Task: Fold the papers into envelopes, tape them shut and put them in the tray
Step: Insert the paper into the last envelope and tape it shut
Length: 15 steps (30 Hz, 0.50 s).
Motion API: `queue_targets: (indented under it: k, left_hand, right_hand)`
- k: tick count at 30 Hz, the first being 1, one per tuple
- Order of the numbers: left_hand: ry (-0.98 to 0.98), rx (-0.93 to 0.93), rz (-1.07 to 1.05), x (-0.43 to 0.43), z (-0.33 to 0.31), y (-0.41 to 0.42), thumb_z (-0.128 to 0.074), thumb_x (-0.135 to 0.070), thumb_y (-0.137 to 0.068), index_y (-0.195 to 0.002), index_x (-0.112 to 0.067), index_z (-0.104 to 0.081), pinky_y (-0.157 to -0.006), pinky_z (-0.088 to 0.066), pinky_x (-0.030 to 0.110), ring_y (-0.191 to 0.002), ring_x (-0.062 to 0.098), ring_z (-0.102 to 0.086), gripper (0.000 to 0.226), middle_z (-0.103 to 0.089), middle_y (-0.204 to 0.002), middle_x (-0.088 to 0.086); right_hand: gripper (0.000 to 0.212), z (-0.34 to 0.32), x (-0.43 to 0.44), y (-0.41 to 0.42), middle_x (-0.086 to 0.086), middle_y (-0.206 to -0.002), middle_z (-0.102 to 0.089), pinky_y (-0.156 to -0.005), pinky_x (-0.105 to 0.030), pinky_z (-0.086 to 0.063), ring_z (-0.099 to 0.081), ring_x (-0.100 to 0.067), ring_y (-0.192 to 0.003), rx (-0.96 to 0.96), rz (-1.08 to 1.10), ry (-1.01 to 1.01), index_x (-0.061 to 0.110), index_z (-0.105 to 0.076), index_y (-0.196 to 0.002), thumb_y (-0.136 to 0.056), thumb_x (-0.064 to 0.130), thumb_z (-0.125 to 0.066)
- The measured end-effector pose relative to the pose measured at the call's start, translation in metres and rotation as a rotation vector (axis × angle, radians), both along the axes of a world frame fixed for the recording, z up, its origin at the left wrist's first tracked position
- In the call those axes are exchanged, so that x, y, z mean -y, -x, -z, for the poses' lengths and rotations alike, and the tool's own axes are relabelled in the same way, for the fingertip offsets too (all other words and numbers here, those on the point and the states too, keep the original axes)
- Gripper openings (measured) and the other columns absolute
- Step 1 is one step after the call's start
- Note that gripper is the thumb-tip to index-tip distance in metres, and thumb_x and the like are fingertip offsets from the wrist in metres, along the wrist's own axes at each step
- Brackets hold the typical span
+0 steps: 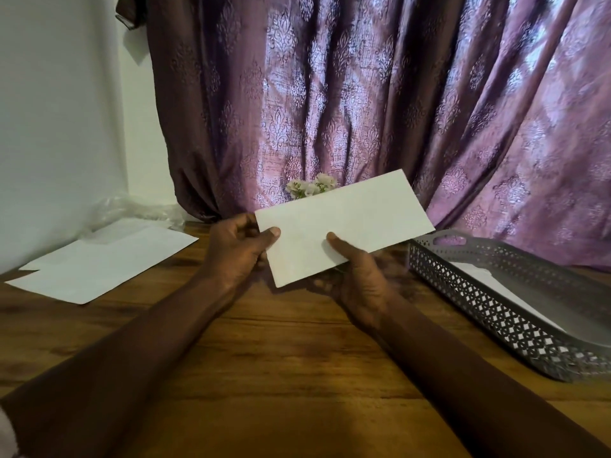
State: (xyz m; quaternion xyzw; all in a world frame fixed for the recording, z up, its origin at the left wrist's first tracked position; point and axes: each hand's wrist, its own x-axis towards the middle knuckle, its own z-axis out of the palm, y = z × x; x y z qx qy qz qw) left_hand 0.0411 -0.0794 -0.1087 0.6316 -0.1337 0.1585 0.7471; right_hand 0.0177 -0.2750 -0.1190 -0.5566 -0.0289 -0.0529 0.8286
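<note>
Left grip (238, 249) pinches the envelope (347, 223) at its left end, thumb on top. Right grip (360, 282) holds the near edge, thumb pressed on the face. The envelope is up off the bench (297, 358), tilted, mid-scene. On the right sits the tray (479, 299), a white sheet (486, 276) inside. Loose papers (99, 262) lie on the left.
</note>
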Motion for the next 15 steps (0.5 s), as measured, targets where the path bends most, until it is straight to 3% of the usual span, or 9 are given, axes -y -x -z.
queue_targets:
  k: [3,5,7,9,11,13,15]
  left_hand:
    - [-0.202,0.224,-0.093,-0.022,-0.013,-0.004,-0.082,-0.008,-0.082,-0.088,-0.019,-0.076,-0.06,-0.059,0.032,-0.062,0.013,-0.067,0.014,-0.076,-0.074,0.002]
    - [-0.477,0.325,-0.12,-0.037,-0.017,-0.007,-0.086,-0.008,-0.076,-0.08,-0.025,-0.075,-0.066,-0.058,0.027,-0.069,0.009,-0.071,0.02,-0.077,-0.077,-0.005]
    - [-0.676,0.306,-0.079,-0.046,-0.016,-0.006,-0.09,-0.008,-0.072,-0.074,-0.026,-0.075,-0.073,-0.058,0.03,-0.073,0.008,-0.072,0.023,-0.078,-0.079,-0.008]
    - [-0.825,0.245,-0.003,-0.051,-0.012,-0.004,-0.09,-0.014,-0.068,-0.072,-0.029,-0.077,-0.078,-0.061,0.039,-0.077,0.011,-0.074,0.02,-0.078,-0.08,-0.006]
    - [-0.965,0.199,0.032,-0.054,-0.01,-0.004,-0.083,-0.024,-0.061,-0.073,-0.031,-0.078,-0.084,-0.059,0.046,-0.084,0.018,-0.073,0.015,-0.078,-0.083,-0.003]
    - [-1.061,0.152,0.072,-0.058,-0.01,-0.003,-0.078,-0.019,-0.06,-0.074,-0.028,-0.079,-0.087,-0.056,0.05,-0.089,0.022,-0.071,0.017,-0.077,-0.088,0.0]
    - [-1.129,0.087,0.103,-0.062,-0.011,-0.002,-0.076,-0.016,-0.061,-0.077,-0.029,-0.079,-0.088,-0.056,0.049,-0.09,0.021,-0.07,0.021,-0.077,-0.092,0.0]
  right_hand:
    - [0.053,-0.006,0.013,-0.003,-0.016,-0.127,-0.066,-0.094,-0.05,-0.055,-0.069,-0.034,-0.109,-0.053,0.086,-0.176,0.017,-0.058,-0.128,-0.097,0.06,-0.053]
    - [0.063,-0.011,0.03,-0.004,-0.02,-0.131,-0.063,-0.081,-0.046,-0.054,-0.068,-0.039,-0.112,-0.059,0.164,-0.331,0.019,-0.049,-0.139,-0.098,0.066,-0.043]
    - [0.067,-0.015,0.046,-0.005,-0.02,-0.129,-0.064,-0.079,-0.042,-0.049,-0.066,-0.04,-0.114,-0.08,0.204,-0.399,0.017,-0.052,-0.138,-0.098,0.069,-0.036]
    - [0.067,-0.017,0.055,-0.006,-0.017,-0.121,-0.067,-0.09,-0.045,-0.049,-0.065,-0.038,-0.113,-0.096,0.231,-0.394,0.015,-0.061,-0.121,-0.097,0.071,-0.034]
    - [0.052,-0.017,0.056,-0.008,-0.01,-0.108,-0.069,-0.098,-0.047,-0.051,-0.066,-0.031,-0.104,-0.11,0.271,-0.357,0.017,-0.063,-0.103,-0.097,0.066,-0.044]
    - [0.03,-0.013,0.053,-0.012,-0.01,-0.106,-0.069,-0.097,-0.052,-0.056,-0.068,-0.028,-0.101,-0.152,0.33,-0.143,0.016,-0.062,-0.109,-0.097,0.044,-0.061]
    - [0.035,-0.008,0.052,-0.012,-0.014,-0.119,-0.069,-0.093,-0.054,-0.06,-0.068,-0.031,-0.107,-0.131,0.456,0.407,0.017,-0.062,-0.128,-0.095,0.023,-0.068]
